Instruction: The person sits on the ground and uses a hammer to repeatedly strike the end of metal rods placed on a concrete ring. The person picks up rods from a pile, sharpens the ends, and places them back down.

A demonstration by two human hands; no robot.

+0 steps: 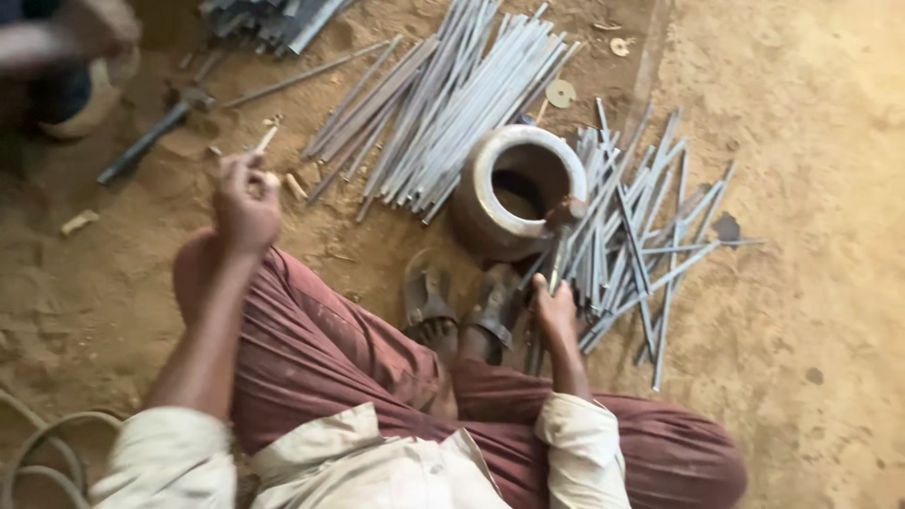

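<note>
My left hand (245,203) is raised over my left knee, its fingers closed on a short thin metal rod (267,138) that points up and away. My right hand (554,309) is down by my sandalled feet (459,303), gripping the handle of a hammer (564,215). The rusty hammer head rests on the rim of a round metal pot (490,221) lying on the sand. Just right of that hand, a loose heap of thin grey metal rods (641,236) fans out.
A larger bundle of long grey rods (443,104) lies beyond the pot. A second hammer (156,132) rests on the sand at upper left, near another person (57,57). Two small metal discs (561,92) sit near the top. A hose (38,452) curls at bottom left.
</note>
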